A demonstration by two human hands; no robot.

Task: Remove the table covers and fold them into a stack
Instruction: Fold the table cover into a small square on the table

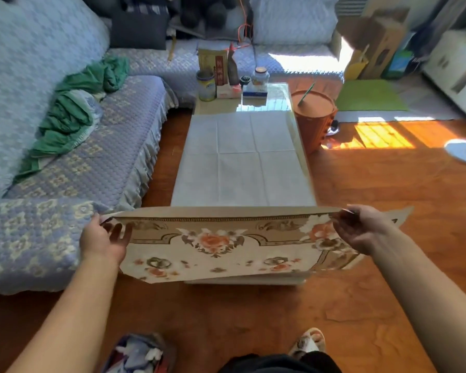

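A beige table cover point(221, 246) printed with orange flowers hangs stretched in front of me, above the near end of the low coffee table point(293, 103). My left hand point(104, 238) pinches its upper left corner and my right hand point(363, 227) pinches its upper edge near the right corner. The cover is doubled over along the top, its lower edge drooping past the table end. A white cover point(242, 160) with fold creases lies flat on most of the tabletop behind it.
Jars, boxes and a bottle point(233, 68) crowd the table's far end. A blue quilted sofa point(65, 162) with a green cloth point(73, 111) runs along the left. An orange bin point(314, 117) stands right of the table. Wooden floor lies around my slippered feet.
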